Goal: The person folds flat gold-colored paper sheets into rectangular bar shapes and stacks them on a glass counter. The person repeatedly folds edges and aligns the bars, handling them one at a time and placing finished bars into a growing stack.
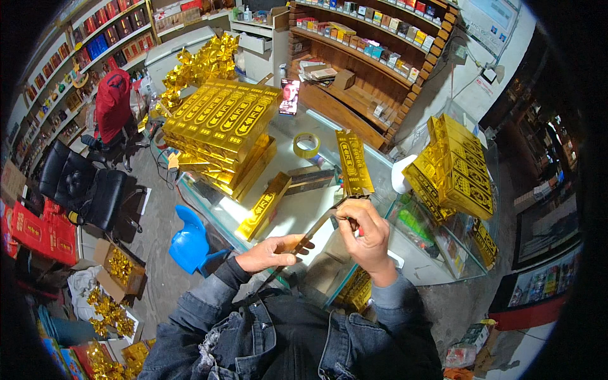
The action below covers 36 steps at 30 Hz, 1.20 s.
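Observation:
My left hand [269, 254] grips the lower end of a thin, flat brownish strip [318, 225], thumb on one side and fingers on the other. The strip slants up to my right hand [368, 237], whose bent fingers pinch its upper end. It is turned nearly edge-on, so its printed face is hidden. Below it, on the glass counter, lies a narrow gold printed piece [265, 206]. Another gold piece [354, 163] lies beyond my right hand. Farther off are a roll of yellowish tape [307, 145] and a tall stack of gold printed pieces [218, 120].
More gold pieces [459, 168] are piled at the counter's right. A lit phone [289, 98] stands at its far edge. On the floor at left are a blue plastic seat [189, 240], a black office chair [82, 183] and a carton [111, 278] with gold bows. Wooden shelves [373, 54] stand behind.

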{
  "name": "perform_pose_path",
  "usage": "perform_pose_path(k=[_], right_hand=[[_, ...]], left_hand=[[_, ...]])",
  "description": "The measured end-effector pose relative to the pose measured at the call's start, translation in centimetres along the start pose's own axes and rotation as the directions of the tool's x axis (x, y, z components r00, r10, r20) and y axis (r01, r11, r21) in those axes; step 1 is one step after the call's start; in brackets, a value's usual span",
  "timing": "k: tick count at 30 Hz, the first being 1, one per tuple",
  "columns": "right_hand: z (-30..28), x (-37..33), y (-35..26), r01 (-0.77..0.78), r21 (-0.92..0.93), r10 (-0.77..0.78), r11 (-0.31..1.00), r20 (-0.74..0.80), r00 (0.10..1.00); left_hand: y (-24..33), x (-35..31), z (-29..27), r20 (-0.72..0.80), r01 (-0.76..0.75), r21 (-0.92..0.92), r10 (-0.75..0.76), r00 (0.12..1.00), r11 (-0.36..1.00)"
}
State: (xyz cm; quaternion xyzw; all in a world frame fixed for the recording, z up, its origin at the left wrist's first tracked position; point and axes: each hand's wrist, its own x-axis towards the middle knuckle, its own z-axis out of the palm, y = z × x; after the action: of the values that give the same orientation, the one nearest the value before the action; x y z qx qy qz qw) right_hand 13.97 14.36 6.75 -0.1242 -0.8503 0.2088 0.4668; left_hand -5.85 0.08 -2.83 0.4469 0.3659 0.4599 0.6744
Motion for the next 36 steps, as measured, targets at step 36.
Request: perform_pose_path(k=[36], right_hand=[[2.5,-3.8,3.8,-0.632,0.562,0.468,0.533,0.427,0.774]], left_hand=[[0.9,3.7,3.2,-0.486,0.067,0.432,0.17,0.857,0.899]])
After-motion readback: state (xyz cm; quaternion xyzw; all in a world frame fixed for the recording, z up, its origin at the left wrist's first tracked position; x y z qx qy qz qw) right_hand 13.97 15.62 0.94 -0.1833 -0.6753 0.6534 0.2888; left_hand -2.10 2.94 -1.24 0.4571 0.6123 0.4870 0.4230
